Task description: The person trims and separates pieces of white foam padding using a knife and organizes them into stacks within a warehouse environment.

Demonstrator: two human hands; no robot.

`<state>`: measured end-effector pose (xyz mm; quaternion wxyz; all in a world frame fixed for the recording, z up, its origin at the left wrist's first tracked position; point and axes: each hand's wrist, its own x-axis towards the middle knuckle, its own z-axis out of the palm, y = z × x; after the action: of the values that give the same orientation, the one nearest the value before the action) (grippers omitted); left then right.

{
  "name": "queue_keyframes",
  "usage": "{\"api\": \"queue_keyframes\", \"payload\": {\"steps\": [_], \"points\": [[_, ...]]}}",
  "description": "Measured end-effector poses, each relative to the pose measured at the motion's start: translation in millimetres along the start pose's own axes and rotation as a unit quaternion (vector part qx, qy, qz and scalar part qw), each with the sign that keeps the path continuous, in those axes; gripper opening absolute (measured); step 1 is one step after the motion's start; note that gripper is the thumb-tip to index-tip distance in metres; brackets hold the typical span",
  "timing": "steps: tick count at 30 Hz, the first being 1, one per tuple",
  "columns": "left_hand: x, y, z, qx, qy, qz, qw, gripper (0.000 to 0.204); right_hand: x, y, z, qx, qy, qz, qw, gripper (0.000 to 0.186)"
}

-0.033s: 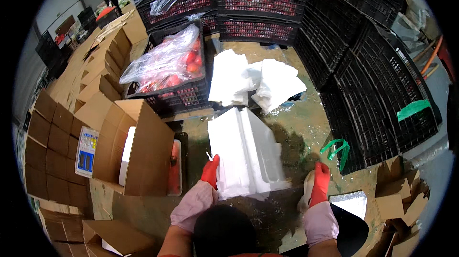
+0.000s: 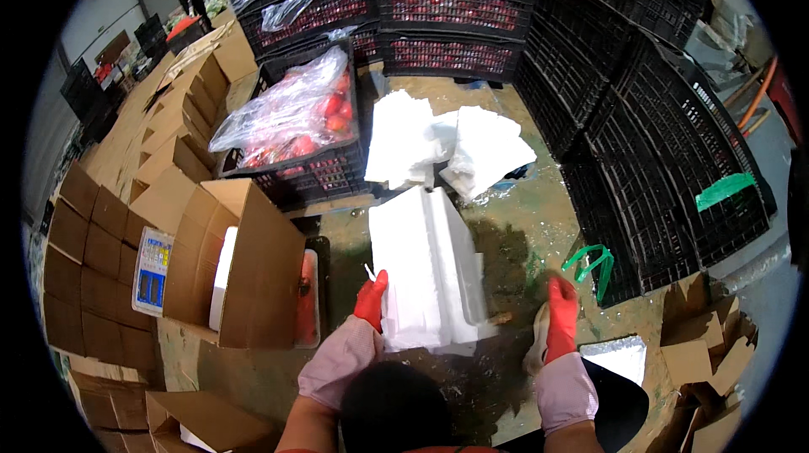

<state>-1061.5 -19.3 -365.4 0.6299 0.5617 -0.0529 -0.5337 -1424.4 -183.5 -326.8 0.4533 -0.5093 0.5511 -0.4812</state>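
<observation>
Gripping the white foam tray (image 2: pixel 425 272) by its near-left edge, left hand (image 2: pixel 369 301) holds firm; right hand (image 2: pixel 560 322) hangs free beside it, nothing's shifted.

White foam stack (image 2: pixel 430 272) gripped at its near edge by left hand (image 2: pixel 371 301); right hand (image 2: pixel 560 318) apart, to its right.

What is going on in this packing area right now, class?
A person in red gloves stands over a stack of white foam trays on a wet floor. The left hand grips the stack's left edge; the right hand is off to its right, apart from the foam. To the left an open cardboard box sits on a scale with a white liner inside. A black crate of bagged red fruit stands behind it, with more loose foam sheets beside it.
</observation>
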Motion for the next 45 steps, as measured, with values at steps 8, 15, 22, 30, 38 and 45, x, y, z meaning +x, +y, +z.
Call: {"api": "queue_keyframes", "payload": {"steps": [8, 15, 22, 30, 38, 45], "points": [[-8, 83, 71, -0.016, -0.049, 0.013, 0.999, 0.047, -88, -134, 94, -0.071, -0.287, 0.028, 0.955, 0.068], [-19, 50, 46, -0.289, -0.39, -0.153, 0.861, 0.048, -122, -125, 138, 0.091, -0.364, 0.074, 0.924, 0.064], [-73, 128, 70, -0.37, -0.351, -0.075, 0.857, 0.05, -104, -119, 116, -0.039, -0.331, 0.115, 0.936, 0.07], [-107, 137, 110, -0.324, -0.287, -0.052, 0.9, 0.054, -116, -145, 129, -0.339, -0.207, -0.335, 0.854, 0.052], [-34, 98, 19, -0.194, -0.189, 0.061, 0.961, 0.047, -80, -134, 107, -0.306, -0.223, -0.151, 0.913, 0.074], [0, 34, -88, -0.288, 0.019, 0.059, 0.956, 0.054, 2, -77, -17, 0.005, -0.156, 0.019, 0.987, 0.059]]}}
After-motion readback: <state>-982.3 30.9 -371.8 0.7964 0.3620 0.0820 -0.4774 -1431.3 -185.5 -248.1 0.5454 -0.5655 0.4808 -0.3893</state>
